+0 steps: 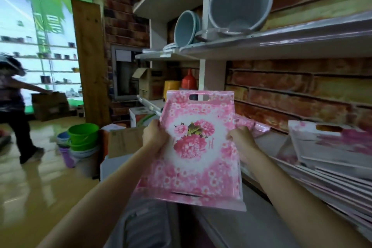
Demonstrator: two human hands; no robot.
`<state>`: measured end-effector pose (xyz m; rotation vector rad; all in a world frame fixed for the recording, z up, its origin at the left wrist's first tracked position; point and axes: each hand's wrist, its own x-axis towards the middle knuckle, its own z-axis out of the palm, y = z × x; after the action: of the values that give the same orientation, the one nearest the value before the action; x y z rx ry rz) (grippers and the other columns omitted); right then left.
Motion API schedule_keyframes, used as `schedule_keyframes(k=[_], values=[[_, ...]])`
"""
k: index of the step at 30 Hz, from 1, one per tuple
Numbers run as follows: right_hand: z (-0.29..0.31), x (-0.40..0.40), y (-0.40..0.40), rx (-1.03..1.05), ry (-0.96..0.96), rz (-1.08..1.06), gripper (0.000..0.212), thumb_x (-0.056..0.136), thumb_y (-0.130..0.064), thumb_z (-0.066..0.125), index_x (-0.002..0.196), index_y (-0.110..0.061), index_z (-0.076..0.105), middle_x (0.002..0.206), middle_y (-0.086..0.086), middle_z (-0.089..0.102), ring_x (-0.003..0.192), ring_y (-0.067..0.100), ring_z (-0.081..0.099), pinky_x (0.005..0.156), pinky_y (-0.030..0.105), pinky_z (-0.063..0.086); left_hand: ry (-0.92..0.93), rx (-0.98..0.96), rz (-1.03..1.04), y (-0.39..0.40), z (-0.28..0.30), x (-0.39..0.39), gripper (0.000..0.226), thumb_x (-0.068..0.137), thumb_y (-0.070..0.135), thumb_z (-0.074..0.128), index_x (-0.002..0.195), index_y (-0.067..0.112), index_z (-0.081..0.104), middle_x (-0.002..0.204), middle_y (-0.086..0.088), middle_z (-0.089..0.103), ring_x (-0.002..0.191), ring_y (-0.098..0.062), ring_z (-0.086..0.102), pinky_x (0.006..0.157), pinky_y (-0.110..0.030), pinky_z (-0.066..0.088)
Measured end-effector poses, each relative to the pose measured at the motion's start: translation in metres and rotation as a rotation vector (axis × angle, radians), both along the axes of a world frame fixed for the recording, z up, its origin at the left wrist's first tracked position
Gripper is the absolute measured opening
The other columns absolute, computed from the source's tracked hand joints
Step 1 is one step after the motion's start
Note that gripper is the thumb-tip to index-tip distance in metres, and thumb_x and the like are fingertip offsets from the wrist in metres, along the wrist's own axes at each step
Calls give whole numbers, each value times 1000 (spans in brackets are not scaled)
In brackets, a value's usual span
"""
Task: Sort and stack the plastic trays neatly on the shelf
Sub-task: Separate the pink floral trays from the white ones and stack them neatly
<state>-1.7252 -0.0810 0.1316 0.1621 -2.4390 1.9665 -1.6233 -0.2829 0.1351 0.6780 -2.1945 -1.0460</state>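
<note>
I hold a pink floral plastic tray [193,169] upright in front of me, its printed face toward the camera and a handle slot at its top edge. My left hand [156,139] grips its left rim and my right hand [240,143] grips its right rim. To the right, a leaning stack of similar pink and white trays [332,157] lies on the lower shelf [261,227]. More pink trays [251,126] show just behind my right hand.
The upper shelf [281,43] holds grey plastic basins [239,2] tipped on their sides. A brick-pattern wall backs the shelves. Green and purple buckets [82,137] and cardboard boxes [124,141] stand on the floor at left. A person [12,106] walks at far left.
</note>
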Motion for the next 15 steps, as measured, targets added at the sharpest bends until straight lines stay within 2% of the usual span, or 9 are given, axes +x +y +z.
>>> schedule_keyframes(k=[2,3,5,7,8,10,12,14,15], values=[[5,-20,-7,23,-17,11,50,49,-16,54,99,-7,57,94,18,64,90,35,63,78,41,55,-5,-10,-1,-7,9,-26,37,93,15,35,123,7,55,122,-22,61,112,-40,56,91,-40,45],[9,-24,-8,49,-15,16,45,58,-13,55,103,-10,53,98,17,64,92,33,62,72,37,54,0,-10,-1,-9,11,-38,37,94,14,34,123,7,56,122,-23,61,112,-41,56,92,-41,45],[15,-38,-11,97,-36,20,35,75,-5,53,104,-19,39,98,13,58,88,27,57,53,26,43,5,-4,0,-10,10,-62,36,93,10,35,122,6,56,122,-24,60,113,-41,55,93,-41,44],[18,-61,-15,137,-22,19,33,78,-6,52,108,-12,38,95,13,50,85,23,49,50,22,35,10,17,-12,-10,7,-84,35,92,8,36,120,4,57,121,-23,61,112,-41,55,94,-42,44],[16,-76,-18,187,-20,18,42,75,-10,53,115,-4,41,96,14,45,86,21,46,53,21,37,10,45,-27,-9,6,-93,35,92,9,37,119,4,58,120,-23,62,111,-40,56,93,-42,45],[16,-100,-17,309,-29,22,60,68,-18,53,125,-2,41,100,15,38,89,21,43,60,22,40,3,113,-67,-11,4,-115,34,93,12,39,119,4,60,118,-20,63,109,-39,58,93,-41,48],[23,-104,-12,439,-35,-17,71,73,-17,54,138,2,33,110,19,40,102,28,48,71,27,46,-22,184,-114,-14,2,-141,35,93,12,38,117,4,62,113,-22,65,103,-40,61,90,-45,52],[24,-118,-3,584,-11,-73,67,84,-17,50,144,0,25,141,18,33,127,34,43,98,34,42,-21,277,-171,-16,-1,-171,37,91,7,36,118,-2,60,92,-20,65,80,-38,62,69,-42,53],[24,-124,1,639,-1,-82,65,86,-18,48,144,-2,24,149,17,25,131,35,41,101,36,39,-12,333,-204,-15,-1,-184,37,91,3,36,118,-8,57,77,-15,59,64,-32,56,55,-35,48]])
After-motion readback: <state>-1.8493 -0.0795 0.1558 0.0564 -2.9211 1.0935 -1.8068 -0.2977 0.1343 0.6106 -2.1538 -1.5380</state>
